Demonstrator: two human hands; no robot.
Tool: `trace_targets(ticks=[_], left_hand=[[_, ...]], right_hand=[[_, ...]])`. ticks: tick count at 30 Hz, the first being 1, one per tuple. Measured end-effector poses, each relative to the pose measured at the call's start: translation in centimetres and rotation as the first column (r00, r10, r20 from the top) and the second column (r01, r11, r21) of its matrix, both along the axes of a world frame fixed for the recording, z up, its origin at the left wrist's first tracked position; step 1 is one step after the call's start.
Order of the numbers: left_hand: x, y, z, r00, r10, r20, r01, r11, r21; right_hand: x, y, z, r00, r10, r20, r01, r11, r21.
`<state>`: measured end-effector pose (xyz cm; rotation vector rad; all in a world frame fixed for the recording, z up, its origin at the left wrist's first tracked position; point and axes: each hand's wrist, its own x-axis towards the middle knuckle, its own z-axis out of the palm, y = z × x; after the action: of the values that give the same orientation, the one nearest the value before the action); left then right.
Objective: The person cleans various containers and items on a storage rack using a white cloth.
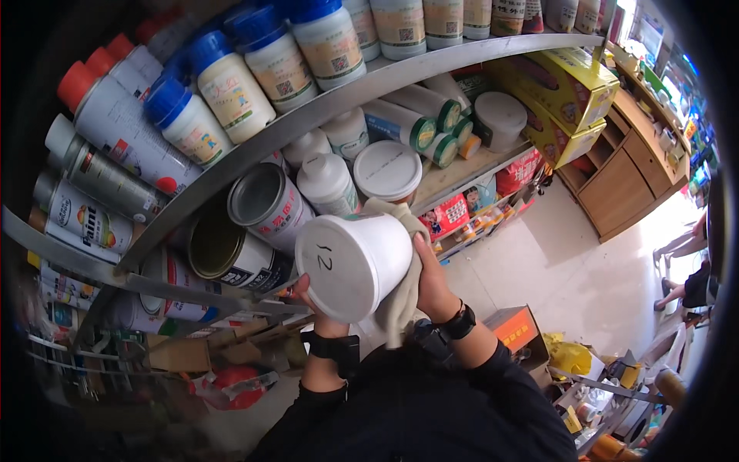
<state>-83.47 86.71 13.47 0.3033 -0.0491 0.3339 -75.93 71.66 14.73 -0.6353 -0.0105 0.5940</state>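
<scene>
A white plastic tub (340, 268) with a handwritten mark on its lid is held tilted in front of the shelves. My left hand (314, 300) grips the lid's rim from the left and below; most of its fingers are hidden by the tub. A beige cloth (401, 277) lies against the tub's right side and base. My right hand (433, 283) presses this cloth to the tub. Just beyond, on the shelf, stand another white lidded tub (388, 170), a white plastic bottle (328, 183) and a metal can (268, 202).
A curved metal shelf edge (369, 81) bears blue-capped bottles (234, 86) and spray cans (124, 124). Green-capped tubes (404, 124) and yellow boxes (568, 110) lie at the upper right. An open cardboard box (517, 335) stands on the floor at the lower right. A person's legs (684, 254) show at the far right.
</scene>
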Motion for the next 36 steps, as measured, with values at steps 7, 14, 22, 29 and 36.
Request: trace_targets(ticks=[7, 14, 22, 29, 36], left_hand=[[-0.3, 0.3, 0.1, 1.000, -0.001, -0.024, 0.003, 0.997, 0.073], [0.1, -1.1, 3.4, 0.989, -0.143, -0.037, 0.138, 0.985, -0.106], [-0.7, 1.9, 6.0, 0.900, 0.135, -0.414, 0.192, 0.730, 0.656], [1.2, 1.5, 11.6, 0.923, 0.383, 0.022, -0.071, 0.114, 0.991], [1.6, 2.5, 15.0, 0.955, 0.295, -0.026, 0.116, -0.292, 0.949]], right_hand=[[-2.6, -2.6, -0.4, 0.989, 0.127, -0.079, -0.118, 0.987, 0.105], [0.8, -3.3, 0.4, 0.981, 0.163, -0.107, -0.135, 0.963, 0.232], [-0.6, -1.6, 1.5, 0.985, 0.158, 0.072, -0.170, 0.964, 0.203], [0.8, 1.0, 2.6, 0.993, 0.116, -0.029, -0.101, 0.941, 0.322], [1.4, 2.1, 6.0, 0.965, -0.238, 0.113, 0.230, 0.970, 0.077]])
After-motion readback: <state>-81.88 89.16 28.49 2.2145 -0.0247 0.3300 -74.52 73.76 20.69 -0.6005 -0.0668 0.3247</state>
